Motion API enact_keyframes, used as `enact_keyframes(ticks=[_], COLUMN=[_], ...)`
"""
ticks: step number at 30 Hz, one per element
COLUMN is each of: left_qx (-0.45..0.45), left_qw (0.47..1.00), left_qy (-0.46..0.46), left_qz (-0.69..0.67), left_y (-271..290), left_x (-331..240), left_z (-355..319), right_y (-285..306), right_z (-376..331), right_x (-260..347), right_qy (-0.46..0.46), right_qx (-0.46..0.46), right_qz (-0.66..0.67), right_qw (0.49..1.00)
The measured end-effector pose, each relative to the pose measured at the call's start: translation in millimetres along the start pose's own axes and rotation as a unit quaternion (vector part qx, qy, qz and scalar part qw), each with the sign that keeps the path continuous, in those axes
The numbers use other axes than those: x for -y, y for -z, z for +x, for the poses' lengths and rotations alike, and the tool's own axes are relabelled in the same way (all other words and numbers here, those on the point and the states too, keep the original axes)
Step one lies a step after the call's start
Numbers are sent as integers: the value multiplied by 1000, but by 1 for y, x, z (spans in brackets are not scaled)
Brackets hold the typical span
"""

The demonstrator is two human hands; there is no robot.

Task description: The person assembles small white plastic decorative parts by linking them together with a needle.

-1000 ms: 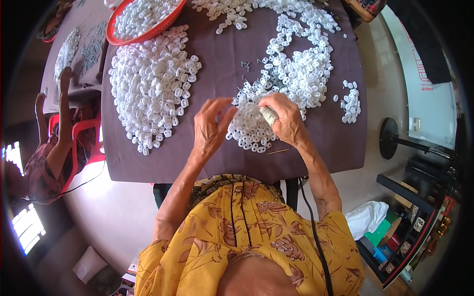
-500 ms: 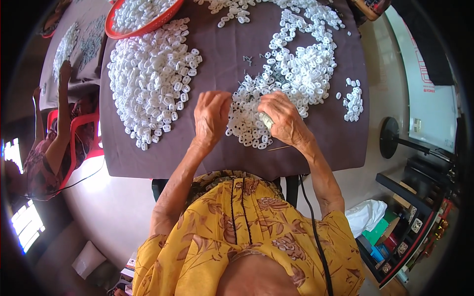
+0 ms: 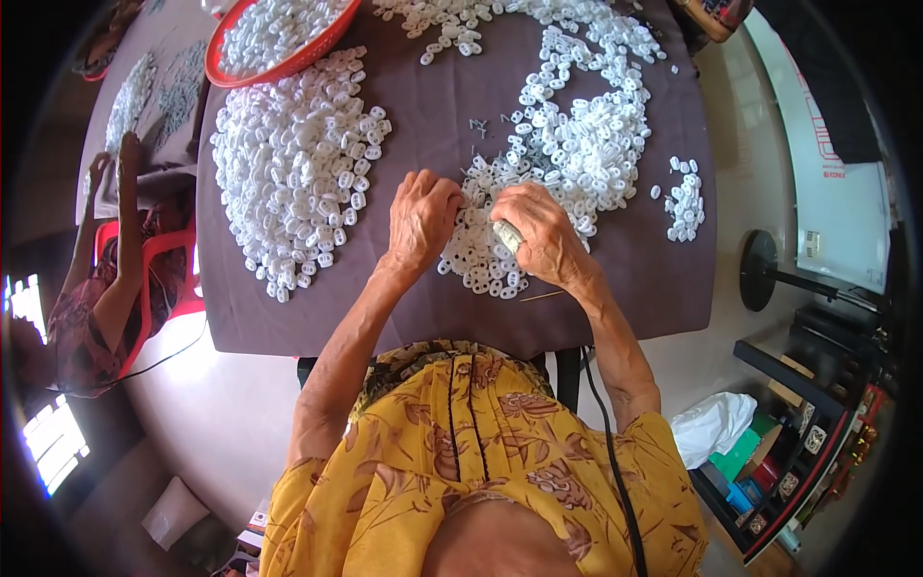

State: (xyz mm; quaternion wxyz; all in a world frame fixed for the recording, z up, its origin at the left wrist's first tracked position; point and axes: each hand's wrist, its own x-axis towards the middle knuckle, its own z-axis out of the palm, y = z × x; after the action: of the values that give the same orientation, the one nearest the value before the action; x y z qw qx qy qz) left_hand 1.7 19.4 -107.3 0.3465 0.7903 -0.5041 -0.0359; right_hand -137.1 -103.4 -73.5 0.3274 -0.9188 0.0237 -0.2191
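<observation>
A: Where are the hands, relative to the dark brown table cloth [image 3: 423,125]?

B: Both rest near the middle of its near part. The left hand [image 3: 420,223] lies with fingers curled, its fingertips touching the near pile of small white plastic rings [image 3: 567,163]. The right hand [image 3: 543,236] is just beside it, and it is closed around a small white cylinder-shaped object [image 3: 507,235]. What this object is exactly, I cannot tell.

A: Are the hands together?

B: They are close, but a narrow gap is between them, and white rings show in this gap.

A: What else lies on the cloth?

B: A second, wider heap of white plastic rings [image 3: 293,163] is on the left part of the cloth. A red round plastic basket [image 3: 288,67] filled with the same rings stands at the far left corner. A small separate group of rings [image 3: 685,197] lies at the right side. Left of the cloth, another person's arm [image 3: 120,250] reaches up.
</observation>
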Motion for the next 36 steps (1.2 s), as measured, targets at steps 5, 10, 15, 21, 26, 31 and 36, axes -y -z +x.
enact_keyframes(ticks=[5, 10, 15, 21, 26, 31, 36], left_qx=[-22, -7, 1, -11, -21, -13, -29], left_qw=[1000, 755, 652, 693, 667, 615, 640], left_qy=[-4, 311, 304, 273, 299, 301, 289], left_qz=[-1, -578, -695, -668, -682, -729, -712], left_y=[5, 25, 42, 47, 44, 40, 42], left_x=[0, -11, -30, -37, -33, -31, -31], left_z=[-1, 17, 27, 31, 30, 28, 24], right_y=[3, 12, 21, 18, 12, 4, 5], right_z=[3, 18, 49, 61, 58, 52, 50], right_x=[2, 10, 23, 28, 27, 22, 24], right_qy=[-9, -93, -66, -52, -40, -12, -33], right_qx=[-10, -1, -61, -70, -84, -126, -110], right_qz=[23, 106, 189, 178, 162, 73, 134], right_qw=[1000, 990, 978, 980, 982, 989, 984])
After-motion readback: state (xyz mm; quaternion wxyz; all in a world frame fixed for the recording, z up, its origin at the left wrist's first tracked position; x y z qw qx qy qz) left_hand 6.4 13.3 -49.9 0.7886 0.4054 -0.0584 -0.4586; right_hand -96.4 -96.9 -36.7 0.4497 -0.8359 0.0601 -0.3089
